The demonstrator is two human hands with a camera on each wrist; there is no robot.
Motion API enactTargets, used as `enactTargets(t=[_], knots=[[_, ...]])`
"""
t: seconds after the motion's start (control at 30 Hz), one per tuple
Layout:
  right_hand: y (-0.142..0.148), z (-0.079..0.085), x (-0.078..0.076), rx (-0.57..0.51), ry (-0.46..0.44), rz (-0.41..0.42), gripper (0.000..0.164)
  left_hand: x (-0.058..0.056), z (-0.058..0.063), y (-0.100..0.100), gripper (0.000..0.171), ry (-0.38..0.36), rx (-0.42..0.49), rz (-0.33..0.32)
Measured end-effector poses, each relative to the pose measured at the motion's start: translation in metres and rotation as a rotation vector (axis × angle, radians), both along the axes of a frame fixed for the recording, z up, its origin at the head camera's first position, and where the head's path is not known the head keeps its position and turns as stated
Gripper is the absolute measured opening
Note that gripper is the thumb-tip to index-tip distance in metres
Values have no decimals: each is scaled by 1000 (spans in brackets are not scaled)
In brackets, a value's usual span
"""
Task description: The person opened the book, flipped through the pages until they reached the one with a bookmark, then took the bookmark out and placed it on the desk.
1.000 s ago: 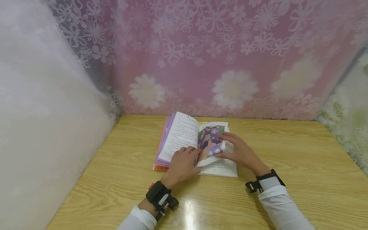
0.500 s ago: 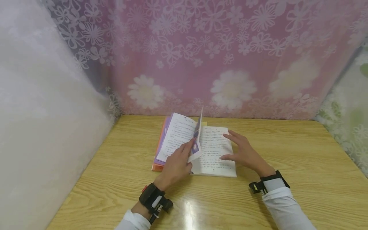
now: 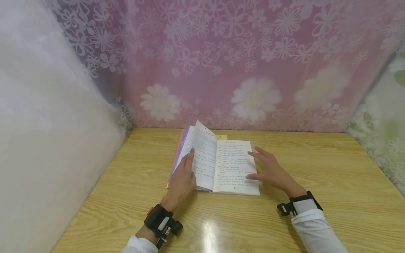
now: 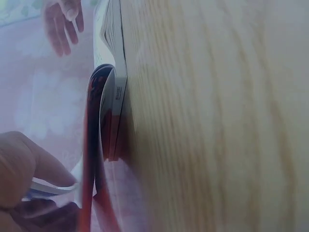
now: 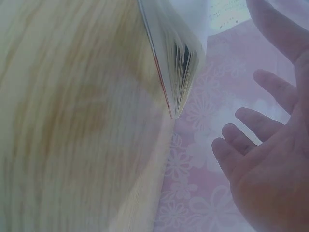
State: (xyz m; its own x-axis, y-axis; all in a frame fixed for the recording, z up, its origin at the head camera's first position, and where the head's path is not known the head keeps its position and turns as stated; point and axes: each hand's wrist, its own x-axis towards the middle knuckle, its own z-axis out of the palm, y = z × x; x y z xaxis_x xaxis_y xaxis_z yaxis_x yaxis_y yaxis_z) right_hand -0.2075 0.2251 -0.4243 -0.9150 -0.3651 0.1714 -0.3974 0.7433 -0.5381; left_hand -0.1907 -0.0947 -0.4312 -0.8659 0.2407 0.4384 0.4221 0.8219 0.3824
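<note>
A book (image 3: 235, 168) lies open on the wooden table, printed text on both pages. At its left half, a turned page (image 3: 205, 158) stands slightly raised, its top corner lifted. My left hand (image 3: 181, 181) lies over the left half with the index finger straight, fingertip and thumb right at that page's edge. In the left wrist view, a finger (image 4: 50, 166) reaches to the pages beside the curved red-edged cover (image 4: 89, 159). My right hand (image 3: 273, 172) is spread at the right page's outer edge, thumb and index finger apart, holding nothing. The right wrist view shows its loose fingers (image 5: 260, 123) beside the page block (image 5: 181, 63).
Purple (image 3: 179, 149) and orange edges (image 3: 175, 158) show beneath the book's left side, and a yellow piece (image 3: 222, 137) sticks out behind its top. Wooden tabletop (image 3: 332, 168) surrounds it. A pink flowered curtain (image 3: 202, 70) stands at the back, with pale sheets at the sides.
The page with the colour picture has swung from right to left, pushed by my left hand, which moved left. My right hand has let go of that page and drawn slightly right.
</note>
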Motion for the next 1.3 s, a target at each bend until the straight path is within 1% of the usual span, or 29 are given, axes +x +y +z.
enactTargets(t=[0.1,0.33,0.47,0.6,0.67,0.8,0.87,0.93,1.0,1.03,1.1,1.2,1.3], knots=[[3,-1,1,5,-1,-9,88,0,-1,-3,77,-33,-18,36],[6,-3,1,16,-32,10,89,2,-2,-7,58,-167,-32,134],[7,-6,1,36,-38,14,89,3,-2,-9,57,-221,-75,166],[8,-9,1,34,-54,20,89,2,-2,-10,57,-236,-133,180],[8,-10,1,26,-65,27,89,2,-3,-10,55,-220,-160,177],[8,-12,2,25,-98,43,91,1,-4,-9,46,-152,-216,159],[8,-13,3,32,-117,48,93,1,-4,-8,41,-122,-228,129],[7,-13,4,36,-135,56,95,1,-5,-6,41,-111,-234,77],[7,-13,4,37,-150,63,98,1,-7,-4,45,-140,-224,16],[7,-14,4,38,-156,67,99,2,-7,-4,49,-169,-220,-9],[8,-14,5,47,-160,78,102,3,-9,-3,55,-222,-213,-42],[8,-16,4,95,-134,95,105,4,-9,-3,58,-281,-221,-43],[8,-18,3,142,-95,104,106,4,-8,-4,54,-295,-245,-36]])
